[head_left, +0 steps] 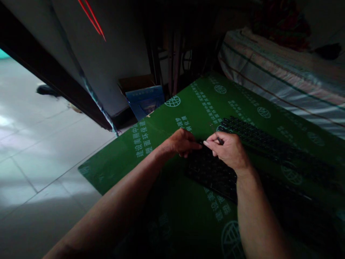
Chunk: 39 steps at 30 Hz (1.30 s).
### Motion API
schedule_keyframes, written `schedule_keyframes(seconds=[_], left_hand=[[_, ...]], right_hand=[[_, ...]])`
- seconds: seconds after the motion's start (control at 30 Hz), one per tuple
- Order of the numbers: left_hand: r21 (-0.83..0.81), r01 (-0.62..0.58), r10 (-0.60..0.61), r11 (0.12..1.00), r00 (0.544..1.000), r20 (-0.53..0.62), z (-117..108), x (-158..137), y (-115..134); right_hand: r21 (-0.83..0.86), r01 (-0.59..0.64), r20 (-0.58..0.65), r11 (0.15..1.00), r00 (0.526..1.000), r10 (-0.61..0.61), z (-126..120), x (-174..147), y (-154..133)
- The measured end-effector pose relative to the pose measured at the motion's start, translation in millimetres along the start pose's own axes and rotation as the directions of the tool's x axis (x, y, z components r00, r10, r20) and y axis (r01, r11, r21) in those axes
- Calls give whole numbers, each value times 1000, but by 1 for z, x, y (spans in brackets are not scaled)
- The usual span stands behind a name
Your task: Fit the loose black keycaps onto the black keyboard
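Observation:
A black keyboard (212, 172) lies on the green board, its right part lost in shadow. My left hand (183, 142) is closed at the keyboard's far left corner, with fingertips bent over its edge. Just right of it, my right hand (226, 147) pinches a thin tool (219, 140) with a dark handle and a slim shaft pointing up and away. The tool's exact kind is too dark to tell. Both sets of fingertips nearly meet over the corner. Beyond my right hand stretches a long band of black keys (250, 133), apparently keycaps.
The green board (113, 169) bears white printed characters and globe marks. At the back right is a bed-like surface with a striped cloth (269, 72). A blue-covered box (145, 99) stands behind the board. Red cord (93, 19) hangs above; pale floor tiles (32, 162) lie left.

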<state>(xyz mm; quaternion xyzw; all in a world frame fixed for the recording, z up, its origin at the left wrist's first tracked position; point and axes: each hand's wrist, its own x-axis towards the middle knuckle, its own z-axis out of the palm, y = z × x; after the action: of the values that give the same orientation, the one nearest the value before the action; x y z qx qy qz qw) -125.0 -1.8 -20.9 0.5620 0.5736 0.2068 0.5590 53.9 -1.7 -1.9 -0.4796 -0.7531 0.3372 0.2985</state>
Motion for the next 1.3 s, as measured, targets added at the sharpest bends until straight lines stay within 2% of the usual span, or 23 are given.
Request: schedule_keyframes(seconds=[0.13, 0.23, 0.43, 0.6, 0.7, 0.8, 0.9, 1.1, 1.2, 1.3], left_hand=[[57, 41, -39, 997, 999, -36, 3, 3, -1], [78, 27, -23, 997, 998, -52, 4, 3, 0], [-20, 2, -2, 1000, 999, -34, 1, -4, 4], [-21, 29, -29, 999, 999, -30, 0, -4, 6], [26, 5, -5, 1000, 1000, -17, 1, -1, 3], [117, 7, 1, 993, 998, -69, 2, 1, 1], [170, -16, 31, 985, 996, -86, 3, 2, 1], [184, 0, 19, 983, 995, -100, -3, 5, 7], [236, 11, 11, 972, 996, -92, -6, 11, 6], [268, 38, -1, 963, 991, -136, -8, 18, 4]], right_hand=[[-5, 9, -28, 1000, 1000, -10, -3, 0, -1], [-21, 18, -41, 1000, 999, -19, -3, 0, -1], [-1, 32, -45, 999, 998, -32, -6, -1, -3], [14, 7, -76, 1000, 997, -5, -13, -3, -5], [-3, 16, -95, 1000, 995, -16, -16, -3, -8], [-35, 47, -108, 998, 993, -51, -16, -4, -14], [-95, 93, -66, 991, 993, -100, -15, -2, -25], [-403, 118, -22, 907, 990, -138, -31, -5, -53], [-483, 85, -30, 872, 993, -114, -41, -23, -60], [-517, -1, -69, 856, 997, -41, -48, -55, -56]])
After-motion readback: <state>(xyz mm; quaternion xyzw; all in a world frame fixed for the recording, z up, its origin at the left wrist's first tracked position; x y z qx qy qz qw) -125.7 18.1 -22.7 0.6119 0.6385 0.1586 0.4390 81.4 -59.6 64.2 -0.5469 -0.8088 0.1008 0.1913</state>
